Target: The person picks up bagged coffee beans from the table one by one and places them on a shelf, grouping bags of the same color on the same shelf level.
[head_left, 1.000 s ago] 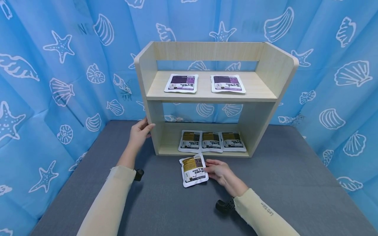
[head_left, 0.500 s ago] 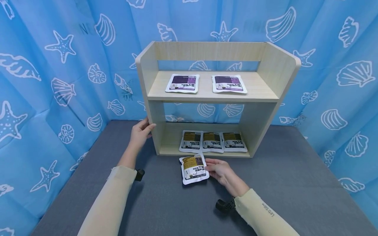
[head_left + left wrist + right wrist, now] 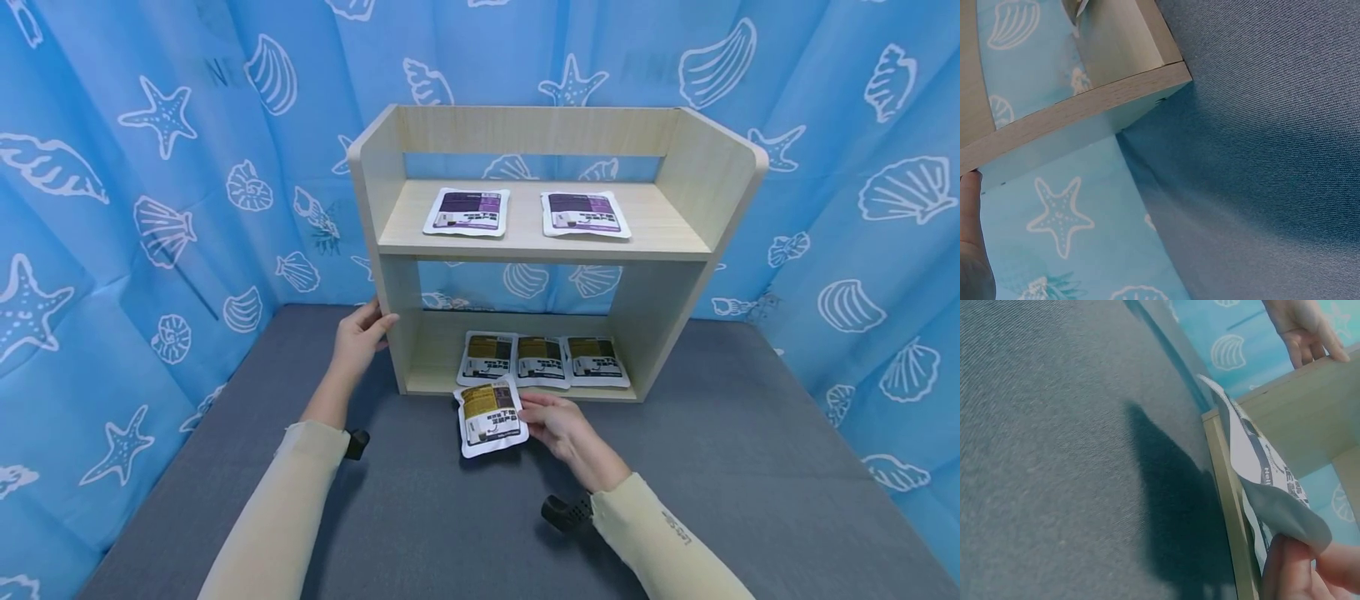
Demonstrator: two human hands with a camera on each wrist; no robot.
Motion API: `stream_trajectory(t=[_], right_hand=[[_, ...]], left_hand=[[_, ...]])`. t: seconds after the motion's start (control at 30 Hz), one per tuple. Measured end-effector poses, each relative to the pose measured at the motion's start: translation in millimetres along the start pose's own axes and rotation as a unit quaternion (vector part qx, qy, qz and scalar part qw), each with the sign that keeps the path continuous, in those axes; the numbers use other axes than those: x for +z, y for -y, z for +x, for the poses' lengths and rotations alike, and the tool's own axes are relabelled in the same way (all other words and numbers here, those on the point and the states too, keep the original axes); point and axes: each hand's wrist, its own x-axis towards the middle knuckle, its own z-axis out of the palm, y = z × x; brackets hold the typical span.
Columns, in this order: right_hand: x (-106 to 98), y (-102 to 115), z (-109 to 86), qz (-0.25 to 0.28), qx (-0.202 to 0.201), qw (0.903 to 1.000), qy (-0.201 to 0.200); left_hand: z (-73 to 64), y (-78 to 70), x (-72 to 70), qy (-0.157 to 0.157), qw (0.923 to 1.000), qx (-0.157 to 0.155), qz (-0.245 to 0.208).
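A foil pouch (image 3: 491, 417) with a gold and white label is pinched at its right edge by my right hand (image 3: 558, 425). It is tilted, held off the table just in front of the lower shelf, and its shadow falls on the cloth. In the right wrist view, thumb and fingers clasp one end of the pouch (image 3: 1266, 469). My left hand (image 3: 358, 337) holds the left side panel of the wooden shelf unit (image 3: 543, 250), thumb over the front edge, fingers along the outside. Several gold pouches lie side by side on the lower shelf, the middle one (image 3: 542, 362) included.
Two purple-labelled pouches, a left one (image 3: 467, 212) and a right one (image 3: 585, 214), lie apart on the upper shelf. A grey cloth (image 3: 450, 533) covers the table. Behind hangs a blue curtain (image 3: 187, 208) with shell prints.
My right hand has lifted the gold pouch slightly and moved it toward the lower shelf. The left hand stays at the side panel.
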Motion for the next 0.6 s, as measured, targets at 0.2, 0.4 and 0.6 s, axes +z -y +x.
stream_trajectory(t=[0.2, 0.4, 0.6], right_hand=[[2.7, 5.4, 1.6, 0.005, 0.016, 0.9999, 0.003], [5.3, 7.7, 3.3, 0.017, 0.021, 0.9996, -0.002], [10.1, 9.8, 5.4, 0.036, 0.019, 0.9992, -0.002]], left_hand=[[-1.2, -1.6, 0.0, -0.001, 1.0, -0.001, 0.004], [-1.6, -2.1, 0.5, -0.004, 1.0, -0.002, 0.006], [-1.1, -1.0, 0.8, -0.004, 1.0, 0.002, 0.009]])
